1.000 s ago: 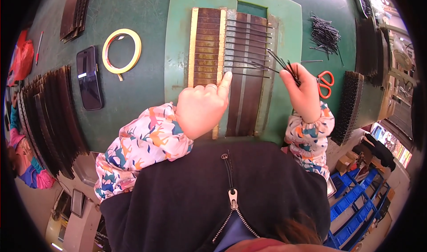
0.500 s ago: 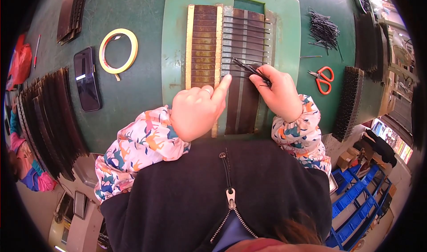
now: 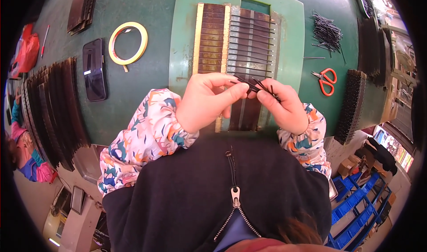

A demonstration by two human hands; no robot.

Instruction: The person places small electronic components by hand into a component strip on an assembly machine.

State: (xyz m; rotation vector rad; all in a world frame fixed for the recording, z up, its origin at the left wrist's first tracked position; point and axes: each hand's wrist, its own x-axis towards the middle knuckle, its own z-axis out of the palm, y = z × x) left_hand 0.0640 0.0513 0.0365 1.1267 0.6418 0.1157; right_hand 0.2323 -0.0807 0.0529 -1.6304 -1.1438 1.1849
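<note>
Rods [image 3: 253,88], thin and black, bunch in the tightly curled right hand [image 3: 285,106]; the left hand [image 3: 202,99] pinches their ends, best separating one gently.

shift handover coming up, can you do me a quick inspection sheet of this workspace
surface: green table carrying a pale green board
job's things: a row of thin black rods lies across dark strips on the board; a loose rod pile sits to its right
clutter: tape roll, phone, pen and red bag on the left; red-handled scissors on the right
hands: right hand holds a bunch of rods; left hand has its fingers at the bunch, grip unclear
cables: nothing seen on the table
surroundings: blue racks lower right; another person at the left edge
</note>
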